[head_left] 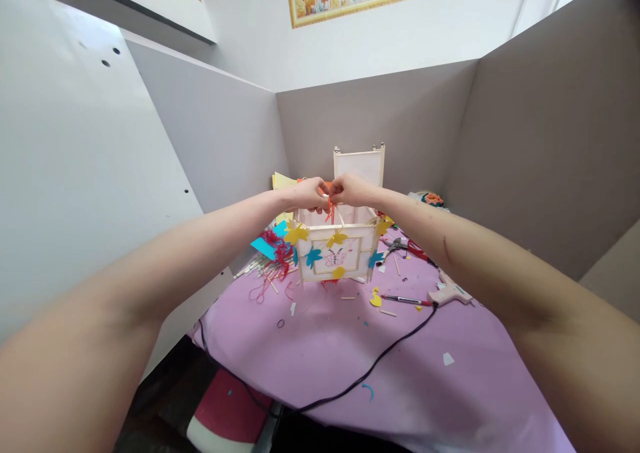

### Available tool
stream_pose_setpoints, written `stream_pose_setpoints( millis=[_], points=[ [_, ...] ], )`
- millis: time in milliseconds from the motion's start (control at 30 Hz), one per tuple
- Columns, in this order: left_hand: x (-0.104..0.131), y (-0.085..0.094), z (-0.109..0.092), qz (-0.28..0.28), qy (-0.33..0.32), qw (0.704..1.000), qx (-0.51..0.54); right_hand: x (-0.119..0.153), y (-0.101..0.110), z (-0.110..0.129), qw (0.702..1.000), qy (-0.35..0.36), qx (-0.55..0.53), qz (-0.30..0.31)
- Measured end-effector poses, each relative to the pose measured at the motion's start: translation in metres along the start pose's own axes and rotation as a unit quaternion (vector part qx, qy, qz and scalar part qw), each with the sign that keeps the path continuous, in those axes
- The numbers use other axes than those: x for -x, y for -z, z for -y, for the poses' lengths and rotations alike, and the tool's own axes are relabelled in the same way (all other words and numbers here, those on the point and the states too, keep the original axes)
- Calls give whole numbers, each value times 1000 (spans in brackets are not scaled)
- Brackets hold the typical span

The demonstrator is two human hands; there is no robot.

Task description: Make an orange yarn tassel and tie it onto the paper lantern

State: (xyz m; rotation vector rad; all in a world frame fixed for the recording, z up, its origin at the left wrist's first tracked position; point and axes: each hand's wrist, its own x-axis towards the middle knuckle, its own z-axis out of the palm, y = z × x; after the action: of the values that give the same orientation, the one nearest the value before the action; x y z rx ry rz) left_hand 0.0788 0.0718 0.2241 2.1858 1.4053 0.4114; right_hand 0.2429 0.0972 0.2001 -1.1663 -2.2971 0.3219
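Observation:
A small wooden lantern frame [334, 253] with white paper panels stands on the purple-covered table [350, 359]. Yellow and blue paper shapes are stuck to its sides. My left hand [313, 194] and my right hand [347, 189] meet just above its open top. Both pinch an orange string [329, 206] that hangs down into the frame. A second panel frame [360, 166] stands upright behind the lantern.
A pink glue gun [450, 294] lies at the right, its black cord [380, 359] running across the table toward the front edge. A red pen [405, 300], scissors [400, 245], red thread [275, 249], coloured paper [267, 243] and scraps lie around. Grey partition walls enclose the table.

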Motion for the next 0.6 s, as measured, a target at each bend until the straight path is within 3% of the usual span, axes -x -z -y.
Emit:
stream_pose_setpoints(
  millis=[167, 300, 467, 600],
  points=[
    [-1, 1, -6, 8, -35, 999, -10, -3, 5, 4, 999, -16, -32, 5],
    [-6, 0, -11, 18, -17, 998, -55, 4, 29, 20, 995, -14, -87, 40],
    [-6, 1, -16, 9, 44, 995, -90, 30, 63, 34, 991, 5, -124, -59],
    [0, 5, -31, 10, 45, 989, -139, 67, 71, 28, 979, -17, -180, -92]
  ],
)
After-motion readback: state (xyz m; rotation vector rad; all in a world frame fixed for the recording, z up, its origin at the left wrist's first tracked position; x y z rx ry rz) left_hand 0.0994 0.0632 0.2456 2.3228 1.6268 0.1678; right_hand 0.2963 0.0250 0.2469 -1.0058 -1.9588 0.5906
